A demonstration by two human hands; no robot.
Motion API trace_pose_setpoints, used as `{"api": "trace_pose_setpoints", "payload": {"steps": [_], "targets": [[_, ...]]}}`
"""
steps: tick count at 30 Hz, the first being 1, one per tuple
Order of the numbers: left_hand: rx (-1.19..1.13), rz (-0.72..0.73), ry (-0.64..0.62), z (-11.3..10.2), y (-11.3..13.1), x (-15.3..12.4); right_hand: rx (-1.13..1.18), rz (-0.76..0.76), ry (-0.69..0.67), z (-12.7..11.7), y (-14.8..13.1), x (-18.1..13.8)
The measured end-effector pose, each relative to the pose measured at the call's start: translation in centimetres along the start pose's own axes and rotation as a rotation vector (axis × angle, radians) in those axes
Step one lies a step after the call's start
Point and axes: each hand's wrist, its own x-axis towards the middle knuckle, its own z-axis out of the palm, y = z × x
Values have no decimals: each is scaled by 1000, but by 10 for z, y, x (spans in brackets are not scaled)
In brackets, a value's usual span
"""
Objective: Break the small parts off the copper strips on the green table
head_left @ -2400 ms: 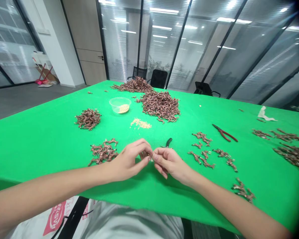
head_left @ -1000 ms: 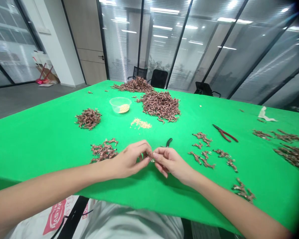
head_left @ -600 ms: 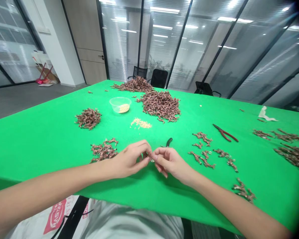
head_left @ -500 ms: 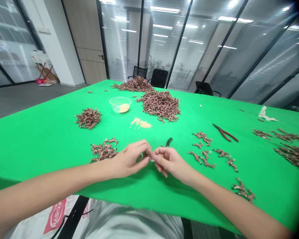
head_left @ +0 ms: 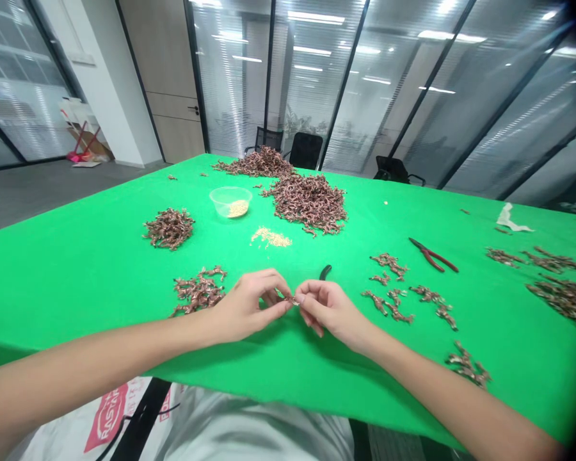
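My left hand (head_left: 253,305) and my right hand (head_left: 332,311) meet at the front middle of the table, fingertips almost touching. Between them is a small shiny brown piece (head_left: 294,301), pinched from both sides and mostly covered by fingers. Left of my left hand lies a loose heap of similar brown pieces (head_left: 199,293), partly behind the wrist. Just beyond my right hand a black curved handle (head_left: 325,273) shows; the rest of that tool is hidden. Several small clusters of brown pieces (head_left: 399,314) lie to the right of my right hand.
Red-handled pliers (head_left: 432,257) lie at the right. Further back are a clear bowl (head_left: 216,200) with pale grains, a scatter of grains (head_left: 271,237), a big brown heap (head_left: 310,203) and a smaller one (head_left: 169,228). Crumpled white tissue (head_left: 511,219) and long brown strips (head_left: 564,299) lie far right.
Both hands have shifted slightly; the fingertips have turned a little, and more of the small brown piece shows between them. The heaps and tools lie as before.
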Motion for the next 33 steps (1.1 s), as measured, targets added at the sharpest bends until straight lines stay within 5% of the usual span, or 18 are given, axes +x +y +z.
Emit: {"api": "trace_pose_setpoints", "payload": {"steps": [11,18,27,33], "targets": [[-601,-395,62,8,-5,4,-82,-53,68,4,-2,-3],[-676,-452,79,7,-5,5,-199,-132,101,6,-4,-9],[-835,-478,66,9,-6,5,-588,-522,208,8,-1,-9],[-836,-403,6,6,0,5,-694,-642,257,6,1,-8]]}}
